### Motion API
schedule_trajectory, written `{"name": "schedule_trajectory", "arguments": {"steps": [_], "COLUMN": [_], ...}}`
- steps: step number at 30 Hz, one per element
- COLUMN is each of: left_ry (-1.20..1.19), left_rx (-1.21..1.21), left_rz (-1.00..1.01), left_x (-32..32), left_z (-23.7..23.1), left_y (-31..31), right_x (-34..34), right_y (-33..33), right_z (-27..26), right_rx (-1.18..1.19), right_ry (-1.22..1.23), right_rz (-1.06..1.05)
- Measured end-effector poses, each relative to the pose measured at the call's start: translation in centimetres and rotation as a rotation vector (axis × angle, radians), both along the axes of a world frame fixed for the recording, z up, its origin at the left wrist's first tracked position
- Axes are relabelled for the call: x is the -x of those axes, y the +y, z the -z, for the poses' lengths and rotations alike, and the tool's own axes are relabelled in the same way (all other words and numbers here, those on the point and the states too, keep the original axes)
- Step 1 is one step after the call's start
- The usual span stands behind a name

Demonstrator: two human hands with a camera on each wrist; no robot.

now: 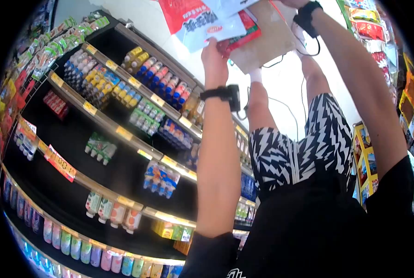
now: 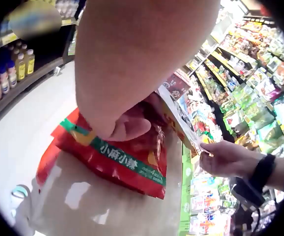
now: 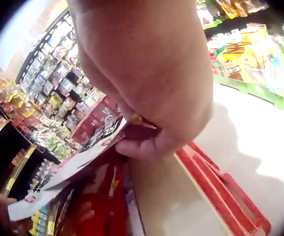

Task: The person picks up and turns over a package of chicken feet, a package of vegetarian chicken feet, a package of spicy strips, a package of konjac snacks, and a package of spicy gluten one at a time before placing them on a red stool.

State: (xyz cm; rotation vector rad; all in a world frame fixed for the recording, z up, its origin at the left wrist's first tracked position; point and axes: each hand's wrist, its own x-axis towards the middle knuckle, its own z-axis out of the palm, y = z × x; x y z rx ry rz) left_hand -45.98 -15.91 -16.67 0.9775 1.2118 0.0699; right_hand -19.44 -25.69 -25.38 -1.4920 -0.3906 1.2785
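Observation:
My left hand point(image 1: 214, 60) grips a red snack bag point(image 2: 127, 157) with a green band. In the left wrist view, a digit lies across the bag's upper part. Beside it is a white-and-red printed panel point(image 1: 207, 28) with dark lettering. My right hand point(image 2: 225, 157) pinches the panel's edge near the far end; in the right wrist view its fingers point(image 3: 144, 147) curl at that edge. Beneath the bags shows a plain brown cardboard surface point(image 1: 267, 39). Red strips point(image 3: 220, 191) run along one side of it in the right wrist view. Part of each hand is hidden behind the forearm or packaging.
Drink shelves point(image 1: 123, 134) with bottles and cans fill the left side. Racks of packaged snacks point(image 2: 252, 98) stand on the right, with a yellow-framed rack point(image 1: 366, 162) close by. Thin cables point(image 1: 290, 113) hang over the pale floor near the person's legs.

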Motion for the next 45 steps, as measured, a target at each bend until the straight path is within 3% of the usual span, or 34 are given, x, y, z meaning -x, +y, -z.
{"name": "schedule_trajectory", "arguments": {"steps": [1,3,5,9,11,13,16,20,23,25,26,27,30,33,34,37,39,41,43,45], "left_ry": [0.020,-0.167,-0.269,-0.380,-0.338,-0.354,-0.252,-0.187,-0.129,-0.111,-0.088,-0.064,-0.049,0.005,0.023,0.036,0.019,-0.001,0.014,0.008], "left_rx": [-0.130,-0.028,-0.026,-0.085,-0.189,-0.218,-0.225,-0.242,-0.224,-0.208,-0.196,-0.186,-0.156,-0.126,-0.118,-0.125,-0.092,-0.080,-0.116,-0.132], "left_rz": [0.100,-0.229,-0.382,-0.460,-0.475,-0.490,-0.531,-0.614,-0.679,-0.705,-0.723,-0.741,-0.784,-0.863,-0.890,-0.929,-0.878,-0.904,-0.856,-0.856], "left_x": [0.1,-0.7,-1.0,-0.1,0.4,2.1,4.7,8.0,10.4,11.5,11.8,12.2,13.5,13.9,14.0,14.6,15.3,15.3,15.3,15.2], "left_z": [-0.7,-2.8,-5.8,-10.2,-13.1,-14.8,-17.1,-18.7,-18.7,-19.1,-19.2,-19.3,-19.5,-19.8,-19.8,-19.8,-19.9,-20.4,-20.7,-21.3], "left_y": [0.3,1.1,1.7,3.2,3.1,2.7,1.5,-1.1,-3.2,-4.7,-5.5,-6.2,-8.2,-9.6,-10.1,-11.0,-11.6,-12.1,-12.4,-12.5], "right_x": [0.2,0.4,2.0,5.1,6.3,8.3,9.1,9.7,10.0,9.7,9.2,8.9,8.4,7.8,7.7,6.1,5.6,5.7,5.3,4.7], "right_y": [-0.2,0.3,0.0,-0.5,-1.1,-1.6,-2.5,-1.8,-0.3,0.8,1.2,1.9,3.5,4.8,4.6,4.9,4.8,4.5,3.6,3.0], "right_z": [-1.2,-3.4,-2.7,-3.1,-6.1,-7.8,-9.3,-11.2,-11.7,-11.2,-9.4,-7.8,-5.5,-3.7,-2.8,1.2,0.0,-3.3,-2.8,-3.2], "right_rx": [0.046,0.185,-0.099,-0.113,0.014,0.002,0.008,0.170,0.010,-0.093,-0.037,-0.040,0.061,0.140,0.110,0.135,0.095,0.295,0.259,0.285], "right_ry": [-0.234,-0.183,-0.372,-0.238,-0.335,-0.364,-0.616,-0.545,-0.439,-0.665,-0.815,-0.813,-0.550,-0.577,-0.416,-0.312,-0.343,-0.410,-0.437,-0.871], "right_rz": [-0.013,-0.020,0.008,0.176,0.007,0.051,-0.176,-0.325,-0.271,-0.183,-0.223,-0.226,-0.059,0.053,0.162,0.182,0.161,0.115,0.107,0.017]}}
